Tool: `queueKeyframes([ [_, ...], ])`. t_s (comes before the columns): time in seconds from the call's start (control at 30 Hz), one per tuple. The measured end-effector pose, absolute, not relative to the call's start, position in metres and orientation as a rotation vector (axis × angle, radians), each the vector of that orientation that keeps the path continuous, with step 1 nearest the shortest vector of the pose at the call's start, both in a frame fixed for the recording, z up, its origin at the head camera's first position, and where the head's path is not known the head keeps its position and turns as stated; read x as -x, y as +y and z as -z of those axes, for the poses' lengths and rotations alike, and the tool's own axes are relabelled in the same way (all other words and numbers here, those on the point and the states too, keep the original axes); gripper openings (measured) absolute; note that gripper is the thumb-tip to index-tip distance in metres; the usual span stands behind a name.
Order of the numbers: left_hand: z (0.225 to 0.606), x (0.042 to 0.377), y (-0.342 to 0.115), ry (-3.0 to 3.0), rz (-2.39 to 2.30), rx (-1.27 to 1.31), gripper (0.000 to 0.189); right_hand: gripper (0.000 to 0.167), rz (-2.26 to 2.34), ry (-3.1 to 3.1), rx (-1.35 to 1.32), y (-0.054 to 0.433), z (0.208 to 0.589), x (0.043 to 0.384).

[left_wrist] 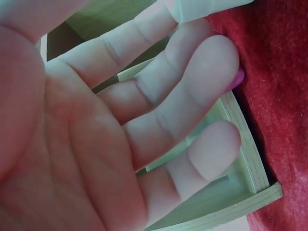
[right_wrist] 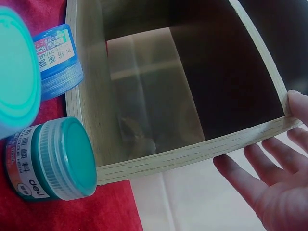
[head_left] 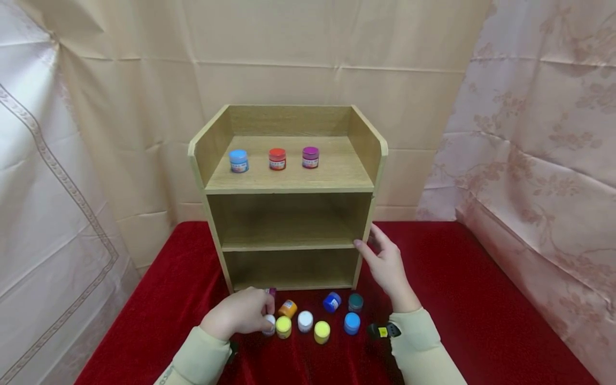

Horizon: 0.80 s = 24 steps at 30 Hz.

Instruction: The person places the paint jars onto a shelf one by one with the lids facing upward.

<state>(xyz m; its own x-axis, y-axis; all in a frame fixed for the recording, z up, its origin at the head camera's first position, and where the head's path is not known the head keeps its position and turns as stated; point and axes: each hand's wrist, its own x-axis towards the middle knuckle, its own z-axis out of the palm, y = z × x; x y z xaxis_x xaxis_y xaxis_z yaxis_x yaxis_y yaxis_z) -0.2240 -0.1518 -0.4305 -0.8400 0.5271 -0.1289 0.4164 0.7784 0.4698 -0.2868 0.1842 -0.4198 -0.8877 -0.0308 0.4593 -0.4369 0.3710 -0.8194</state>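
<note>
My left hand point(head_left: 243, 313) pinches a white-lidded paint jar point(head_left: 269, 324) low over the red cloth; in the left wrist view part of the pale jar point(left_wrist: 207, 8) shows at the top edge. Beside it stand a yellow jar point(head_left: 284, 326) and a tipped orange jar point(head_left: 287, 308). A dark purple jar point(head_left: 271, 292) is partly hidden behind the fingers. With thumb in front and fingers along the outside, my right hand point(head_left: 386, 266) holds the right side panel of the wooden shelf point(head_left: 289, 189). The same right hand point(right_wrist: 269, 178) shows in the right wrist view.
On the top board stand a blue jar point(head_left: 238, 161), a red jar point(head_left: 277, 159) and a purple jar point(head_left: 310, 158). Before the shelf are a white jar point(head_left: 305, 321), another yellow jar point(head_left: 322, 332), a light blue jar point(head_left: 352, 323), a tilted dark blue jar point(head_left: 332, 302) and a green jar point(head_left: 355, 302).
</note>
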Motion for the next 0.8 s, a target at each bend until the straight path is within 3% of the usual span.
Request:
queueKeyframes([
  [0.8,0.4243,0.2228,-0.1554,2.649,-0.621,-0.705,0.016,0.058,-1.518,-2.278,-0.418,0.1853,0.4198,0.2885],
])
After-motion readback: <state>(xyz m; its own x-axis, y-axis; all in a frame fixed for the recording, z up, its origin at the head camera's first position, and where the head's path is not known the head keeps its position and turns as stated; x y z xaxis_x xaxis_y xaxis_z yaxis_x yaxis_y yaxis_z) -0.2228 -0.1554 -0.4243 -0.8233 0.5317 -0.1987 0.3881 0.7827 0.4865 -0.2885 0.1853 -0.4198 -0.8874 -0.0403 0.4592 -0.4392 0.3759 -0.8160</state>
